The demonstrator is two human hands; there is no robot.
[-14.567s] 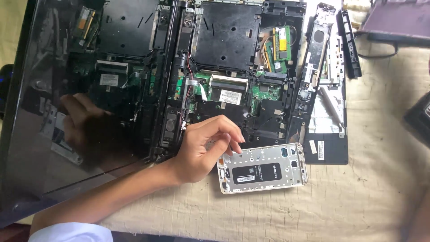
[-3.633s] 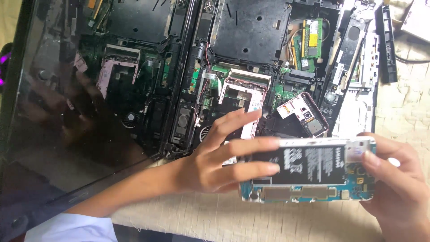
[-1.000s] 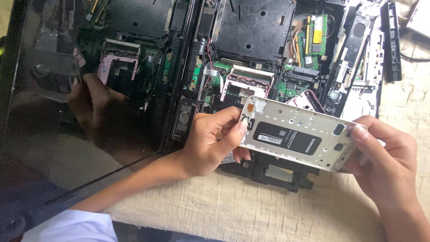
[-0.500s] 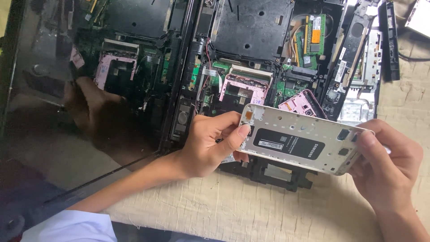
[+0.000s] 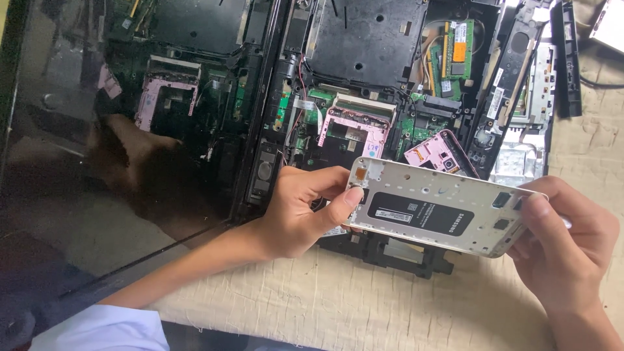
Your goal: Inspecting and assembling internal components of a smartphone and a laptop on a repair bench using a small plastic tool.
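1. Both hands grip a flat white metal phone frame (image 5: 442, 211), held tilted above the near edge of the opened laptop chassis (image 5: 364, 78).
2. The left hand (image 5: 302, 211) pinches its left end; the right hand (image 5: 565, 250) clasps its right end.
3. A black rectangular label sits at the frame's centre.
4. A pink phone part (image 5: 434, 155) lies just beyond.
5. Coarse beige cloth (image 5: 364, 305) covers the table.

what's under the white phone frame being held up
Under the white phone frame, held by the left hand and right hand, a black plastic frame lies on the cloth; its middle is hidden.
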